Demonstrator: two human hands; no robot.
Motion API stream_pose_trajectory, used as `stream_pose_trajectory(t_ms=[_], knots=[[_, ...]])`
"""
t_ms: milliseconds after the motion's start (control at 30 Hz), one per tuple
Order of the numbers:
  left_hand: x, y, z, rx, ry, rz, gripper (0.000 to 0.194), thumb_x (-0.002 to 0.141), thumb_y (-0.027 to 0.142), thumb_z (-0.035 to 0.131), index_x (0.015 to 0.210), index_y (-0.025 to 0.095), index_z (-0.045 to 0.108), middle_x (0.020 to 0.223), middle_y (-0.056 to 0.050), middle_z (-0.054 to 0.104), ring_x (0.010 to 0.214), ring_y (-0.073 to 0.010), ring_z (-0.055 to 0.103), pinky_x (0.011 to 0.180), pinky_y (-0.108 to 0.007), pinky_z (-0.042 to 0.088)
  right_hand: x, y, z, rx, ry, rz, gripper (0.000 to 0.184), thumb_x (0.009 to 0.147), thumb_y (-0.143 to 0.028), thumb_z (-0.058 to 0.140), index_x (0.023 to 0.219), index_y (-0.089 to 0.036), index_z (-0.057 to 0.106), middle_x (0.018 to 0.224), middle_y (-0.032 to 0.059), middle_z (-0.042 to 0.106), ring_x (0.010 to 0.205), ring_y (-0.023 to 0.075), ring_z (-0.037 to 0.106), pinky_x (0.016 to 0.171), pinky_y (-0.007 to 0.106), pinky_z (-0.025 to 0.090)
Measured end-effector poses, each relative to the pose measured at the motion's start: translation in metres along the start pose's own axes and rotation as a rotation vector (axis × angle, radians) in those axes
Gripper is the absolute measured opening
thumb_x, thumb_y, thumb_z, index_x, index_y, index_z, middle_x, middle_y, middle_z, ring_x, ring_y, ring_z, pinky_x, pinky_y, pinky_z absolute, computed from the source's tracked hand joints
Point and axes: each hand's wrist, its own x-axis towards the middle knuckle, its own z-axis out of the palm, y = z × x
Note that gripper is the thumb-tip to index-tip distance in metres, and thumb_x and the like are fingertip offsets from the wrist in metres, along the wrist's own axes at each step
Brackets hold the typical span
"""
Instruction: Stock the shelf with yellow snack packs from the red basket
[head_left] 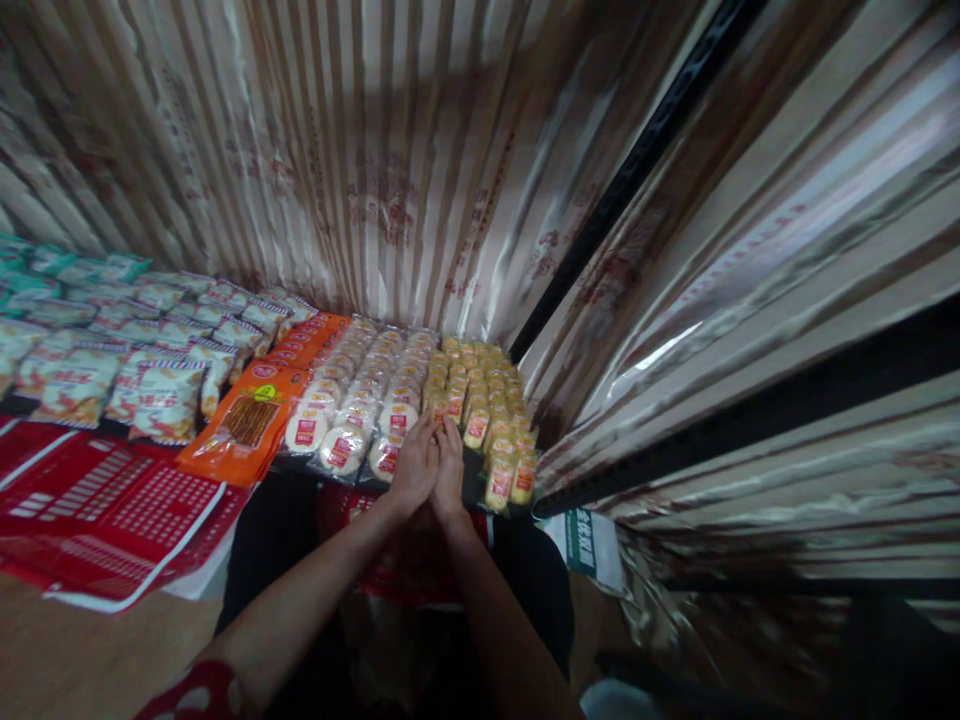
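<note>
My left hand [413, 462] and my right hand [450, 468] reach side by side onto the front edge of a shelf of snack packets. Their fingers lie together over the near end of a row, between clear packets of round white cakes [352, 405] and small yellow packets [491, 420]. What the fingers hold, if anything, is hidden under the hands. Both forearms stretch forward from the bottom of the view.
Orange snack packets [255, 415] and rows of white and green bags [142, 350] fill the shelf to the left. Red printed sheets [105, 505] hang below. A shiny striped curtain [712, 300] with black rails closes off the back and right.
</note>
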Motion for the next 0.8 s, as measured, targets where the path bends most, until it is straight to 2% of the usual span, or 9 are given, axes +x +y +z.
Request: stream_pose_trajectory(t_ms=[100,233,333,400,500,633,800], knots=[[-0.016,-0.009,-0.019,0.096,0.032,0.091,0.038,0.083,0.01,0.038,0.113,0.012,0.061,0.133,-0.014,0.052,0.129,-0.0238,0.042,0.108,-0.046,0.038,0.0,-0.009,-0.006,-0.059,0.015,-0.04,0.042,0.084,-0.014,0.033,0.117,-0.012,0.06,0.138,0.0142,0.047,0.133,0.0208,0.035,0.109,0.043,0.035],[-0.041,-0.021,-0.042,0.327,0.152,0.235,0.034,0.083,0.007,0.041,0.108,0.014,0.062,0.13,-0.011,0.055,0.132,-0.0266,0.037,0.106,-0.048,0.038,-0.001,-0.025,-0.015,-0.116,0.059,-0.071,0.044,0.084,-0.01,0.03,0.114,-0.011,0.061,0.137,0.0149,0.048,0.132,0.0206,0.037,0.107,0.044,0.036],[-0.054,-0.031,-0.057,0.447,0.185,0.266,0.031,0.085,0.01,0.045,0.11,0.015,0.062,0.127,-0.011,0.058,0.129,-0.0278,0.041,0.103,-0.048,0.041,-0.006,-0.039,-0.022,-0.146,0.072,-0.078,0.04,0.088,-0.015,0.031,0.115,-0.012,0.061,0.131,0.0139,0.053,0.125,0.0211,0.043,0.104,0.043,0.039],[-0.058,-0.036,-0.064,0.507,0.189,0.265,0.03,0.086,0.014,0.048,0.113,0.016,0.061,0.126,-0.011,0.058,0.127,-0.0289,0.043,0.101,-0.048,0.042,-0.012,-0.049,-0.024,-0.172,0.029,-0.074,0.038,0.092,-0.024,0.034,0.116,-0.013,0.061,0.121,0.012,0.061,0.116,0.021,0.05,0.099,0.04,0.041],[-0.058,-0.04,-0.068,0.57,0.187,0.238,0.031,0.087,0.02,0.049,0.115,0.014,0.06,0.126,-0.013,0.058,0.126,-0.031,0.044,0.102,-0.05,0.04,-0.021,-0.065,-0.024,-0.274,-0.085,-0.011,0.04,0.093,-0.035,0.037,0.12,-0.014,0.059,0.115,0.0102,0.065,0.107,0.0229,0.053,0.094,0.037,0.044],[-0.055,-0.042,-0.067,0.576,0.148,0.221,0.032,0.088,0.021,0.047,0.117,0.014,0.059,0.123,-0.012,0.061,0.125,-0.03,0.045,0.104,-0.051,0.036,-0.027,-0.079,-0.019,-0.397,-0.18,0.09,0.046,0.092,-0.037,0.038,0.127,-0.012,0.052,0.117,0.0126,0.064,0.105,0.0262,0.053,0.089,0.038,0.044],[-0.056,-0.044,-0.066,0.545,0.106,0.192,0.035,0.089,0.023,0.046,0.121,0.013,0.057,0.126,-0.012,0.059,0.126,-0.0276,0.044,0.106,-0.049,0.033,-0.029,-0.077,-0.012,-0.302,-0.163,0.106,0.047,0.089,-0.036,0.042,0.129,-0.012,0.05,0.11,0.0126,0.065,0.098,0.0245,0.055,0.087,0.037,0.044]])
